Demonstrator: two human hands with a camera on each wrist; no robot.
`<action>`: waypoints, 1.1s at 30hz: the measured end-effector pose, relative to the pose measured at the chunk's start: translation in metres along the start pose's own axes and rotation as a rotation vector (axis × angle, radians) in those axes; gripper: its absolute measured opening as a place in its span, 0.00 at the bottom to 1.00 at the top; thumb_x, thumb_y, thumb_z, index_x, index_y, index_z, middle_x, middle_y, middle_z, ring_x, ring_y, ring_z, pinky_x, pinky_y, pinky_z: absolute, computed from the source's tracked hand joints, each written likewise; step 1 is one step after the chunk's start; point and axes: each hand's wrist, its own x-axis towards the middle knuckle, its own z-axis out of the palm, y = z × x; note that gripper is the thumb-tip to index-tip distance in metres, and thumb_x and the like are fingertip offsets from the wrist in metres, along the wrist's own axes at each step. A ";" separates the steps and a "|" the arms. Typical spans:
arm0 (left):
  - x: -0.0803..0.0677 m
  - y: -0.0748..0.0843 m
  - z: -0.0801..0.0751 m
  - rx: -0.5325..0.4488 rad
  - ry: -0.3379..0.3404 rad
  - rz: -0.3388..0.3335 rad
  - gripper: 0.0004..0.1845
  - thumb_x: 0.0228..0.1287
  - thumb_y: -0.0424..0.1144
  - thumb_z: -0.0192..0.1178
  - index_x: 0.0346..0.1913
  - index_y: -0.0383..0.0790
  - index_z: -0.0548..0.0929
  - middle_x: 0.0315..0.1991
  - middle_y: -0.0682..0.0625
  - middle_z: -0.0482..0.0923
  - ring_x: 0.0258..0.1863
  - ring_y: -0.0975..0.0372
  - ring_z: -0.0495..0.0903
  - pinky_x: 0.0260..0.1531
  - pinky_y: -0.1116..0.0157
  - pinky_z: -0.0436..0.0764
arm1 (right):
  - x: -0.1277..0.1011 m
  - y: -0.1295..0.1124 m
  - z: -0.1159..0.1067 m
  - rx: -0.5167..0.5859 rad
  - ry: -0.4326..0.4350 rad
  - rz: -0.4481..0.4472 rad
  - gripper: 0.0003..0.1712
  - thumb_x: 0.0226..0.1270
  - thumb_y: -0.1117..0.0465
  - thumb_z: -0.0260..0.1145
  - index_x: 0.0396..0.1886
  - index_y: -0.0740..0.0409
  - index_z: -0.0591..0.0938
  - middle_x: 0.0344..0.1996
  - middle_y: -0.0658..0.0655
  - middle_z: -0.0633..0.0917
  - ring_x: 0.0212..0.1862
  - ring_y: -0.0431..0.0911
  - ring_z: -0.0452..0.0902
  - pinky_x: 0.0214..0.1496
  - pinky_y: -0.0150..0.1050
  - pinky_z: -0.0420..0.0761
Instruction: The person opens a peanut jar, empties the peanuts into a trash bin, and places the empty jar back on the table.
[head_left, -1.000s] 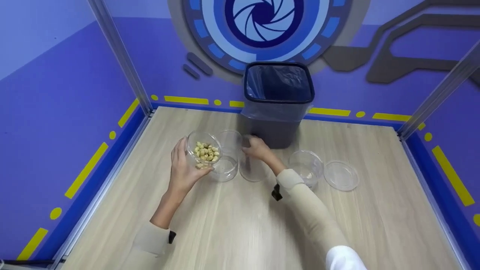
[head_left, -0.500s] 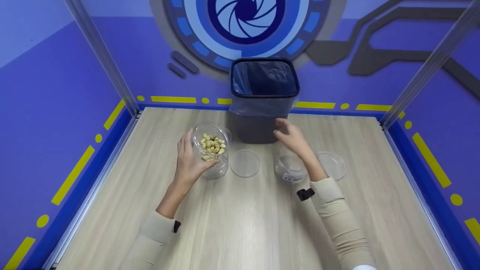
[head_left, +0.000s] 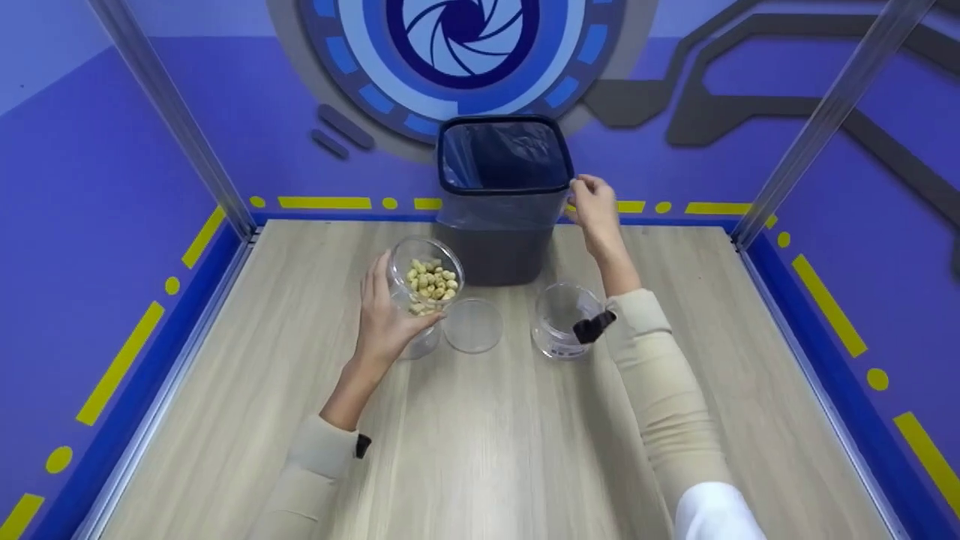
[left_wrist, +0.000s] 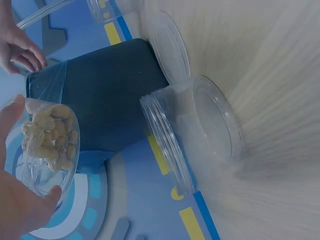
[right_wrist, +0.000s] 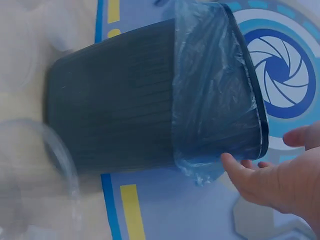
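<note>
My left hand (head_left: 386,315) grips a clear plastic jar (head_left: 401,262), thumb and fingers around its side. The jar is tilted, its mouth turned towards the head camera. Pale round nuts (head_left: 433,283) lie inside it. My right hand (head_left: 596,210) is at the right front corner of a dark waste bin (head_left: 495,255). In the right wrist view its fingertips are at the rim and the clear bin liner (right_wrist: 215,90), with the thumb apart from the fingers. Whether they touch the liner is unclear.
Below the held jar stands another clear jar (left_wrist: 210,120), partly hidden in the head view. A round clear lid (head_left: 474,326) lies beside it on the wooden table (head_left: 465,435). A third clear jar (head_left: 551,330) stands near my right wrist. Blue panels (head_left: 90,225) enclose the table.
My right hand has left the table near the lid and risen rightward to the bin's rim. My left hand still holds the tilted jar. The head view has turned slightly right.
</note>
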 end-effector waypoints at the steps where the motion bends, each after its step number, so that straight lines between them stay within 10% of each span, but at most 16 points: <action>1: 0.000 0.001 0.000 0.002 -0.003 -0.001 0.69 0.25 0.46 0.89 0.76 0.32 0.60 0.70 0.36 0.66 0.68 0.46 0.66 0.68 0.48 0.72 | 0.003 -0.004 0.001 0.013 -0.009 0.030 0.32 0.80 0.56 0.51 0.78 0.66 0.61 0.70 0.65 0.68 0.59 0.51 0.71 0.68 0.48 0.76; 10: 0.005 0.006 0.003 -0.005 -0.018 0.011 0.69 0.26 0.47 0.89 0.76 0.32 0.60 0.70 0.36 0.65 0.70 0.47 0.65 0.70 0.49 0.69 | 0.034 -0.020 0.000 0.183 -0.083 0.300 0.41 0.79 0.57 0.53 0.82 0.55 0.44 0.72 0.69 0.65 0.70 0.61 0.67 0.70 0.60 0.70; 16: 0.003 0.004 0.004 -0.006 -0.014 0.012 0.70 0.25 0.48 0.89 0.76 0.33 0.59 0.70 0.36 0.64 0.70 0.46 0.65 0.71 0.50 0.68 | 0.042 -0.013 -0.001 0.229 -0.076 0.336 0.15 0.79 0.57 0.55 0.54 0.64 0.72 0.53 0.63 0.77 0.56 0.55 0.78 0.67 0.61 0.74; 22: 0.001 0.004 0.004 0.000 -0.029 0.000 0.71 0.26 0.48 0.89 0.77 0.33 0.58 0.71 0.35 0.63 0.71 0.46 0.64 0.71 0.49 0.68 | 0.038 -0.005 -0.003 0.281 -0.077 0.335 0.13 0.79 0.56 0.56 0.42 0.63 0.75 0.42 0.61 0.78 0.49 0.54 0.78 0.69 0.62 0.71; 33: 0.040 0.018 -0.004 -0.004 -0.027 0.149 0.69 0.30 0.51 0.87 0.76 0.30 0.59 0.73 0.35 0.63 0.72 0.46 0.62 0.71 0.51 0.68 | 0.035 -0.004 0.004 0.362 -0.031 0.343 0.29 0.79 0.53 0.57 0.71 0.62 0.64 0.67 0.66 0.71 0.71 0.59 0.67 0.72 0.62 0.66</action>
